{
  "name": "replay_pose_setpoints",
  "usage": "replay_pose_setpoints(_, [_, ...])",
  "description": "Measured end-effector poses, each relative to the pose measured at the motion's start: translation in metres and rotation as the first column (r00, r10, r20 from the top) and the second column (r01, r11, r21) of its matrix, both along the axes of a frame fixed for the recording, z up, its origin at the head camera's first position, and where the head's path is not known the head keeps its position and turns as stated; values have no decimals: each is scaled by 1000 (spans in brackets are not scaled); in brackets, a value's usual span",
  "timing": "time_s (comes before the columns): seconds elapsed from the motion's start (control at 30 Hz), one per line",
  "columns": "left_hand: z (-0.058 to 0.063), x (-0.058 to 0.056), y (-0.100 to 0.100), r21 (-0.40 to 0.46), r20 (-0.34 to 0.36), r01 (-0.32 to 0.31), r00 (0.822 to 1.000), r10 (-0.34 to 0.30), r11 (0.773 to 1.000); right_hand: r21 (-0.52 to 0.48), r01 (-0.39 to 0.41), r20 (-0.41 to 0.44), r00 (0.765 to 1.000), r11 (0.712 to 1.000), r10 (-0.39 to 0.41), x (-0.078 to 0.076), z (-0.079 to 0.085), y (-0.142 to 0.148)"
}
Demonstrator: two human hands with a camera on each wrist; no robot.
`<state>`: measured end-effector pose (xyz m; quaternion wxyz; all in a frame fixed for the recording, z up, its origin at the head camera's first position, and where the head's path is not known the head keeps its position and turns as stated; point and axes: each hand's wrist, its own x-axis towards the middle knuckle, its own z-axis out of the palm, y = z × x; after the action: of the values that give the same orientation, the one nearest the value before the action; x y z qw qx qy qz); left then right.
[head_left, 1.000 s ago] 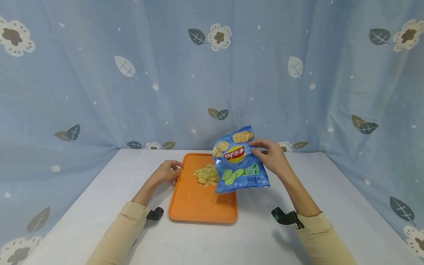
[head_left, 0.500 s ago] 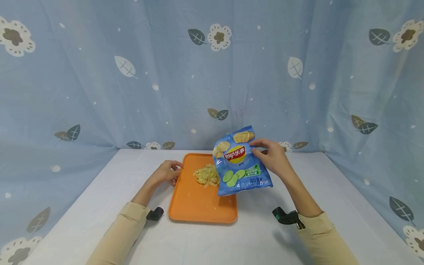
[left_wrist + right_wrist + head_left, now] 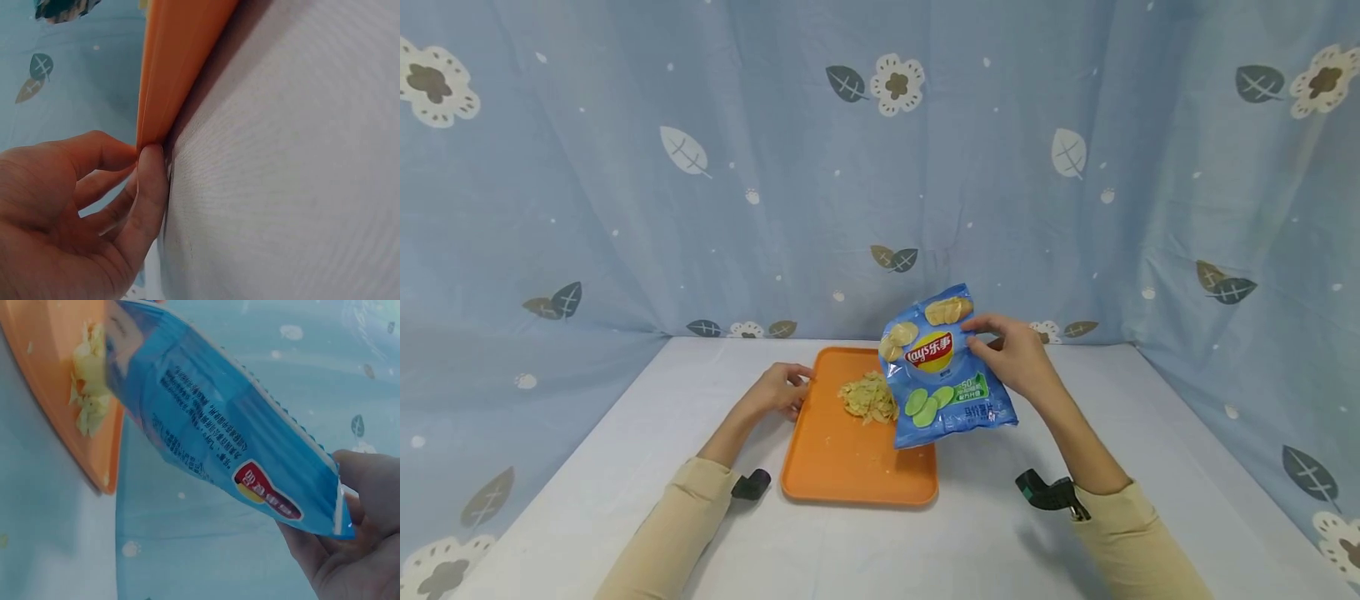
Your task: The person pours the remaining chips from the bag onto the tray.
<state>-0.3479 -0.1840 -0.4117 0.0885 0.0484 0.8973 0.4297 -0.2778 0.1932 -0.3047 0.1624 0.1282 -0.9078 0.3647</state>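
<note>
Your right hand [image 3: 1017,357] had its fingers clamped on the bag [image 3: 932,379] at its right edge, tilted over the right of the tray [image 3: 850,471]. Your left hand [image 3: 777,390] pinched the tray's left rim, toward the far corner. Chips [image 3: 867,397] lay piled on the tray, left of the bag.

Curtained tabletop recording booth, by appearance; type of building beyond not determinable. Enclosure: blue fabric backdrop [image 3: 790,225], printed with pale flowers [image 3: 897,85], leaves [image 3: 683,151] and small paw prints [image 3: 752,196], hung in soft folds behind and to both sides of a white-surfaced table [image 3: 977,542]. Fittings: black left wrist camera [image 3: 751,485] and black right wrist camera [image 3: 1045,492], each mounted at a beige sleeve [image 3: 666,533], consistent with a staged filming set.
</note>
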Motion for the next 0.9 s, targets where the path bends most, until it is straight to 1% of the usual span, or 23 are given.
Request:
replay_pose_setpoints(0.2, [0, 0, 0, 7, -1, 3, 1000, -3, 1000, -1, -8, 2, 1000, 1000, 8, 2, 2, -1])
replay_pose_setpoints(0.47, [0, 0, -1, -7, 6, 3, 1000, -3, 1000, 9, -13, 6, 1000, 1000, 13, 4, 5, -3])
replay_pose_setpoints(0.63, [0, 0, -1, -2, 6, 8, 1000, -8, 1000, 26, -20, 1, 1000, 999, 20, 5, 6, -4])
replay_pose_setpoints(0.9, [2, 2, 0, 7, 1, 13, 1000, -13, 1000, 68, -33, 7, 999, 997, 33, 2, 6, -6])
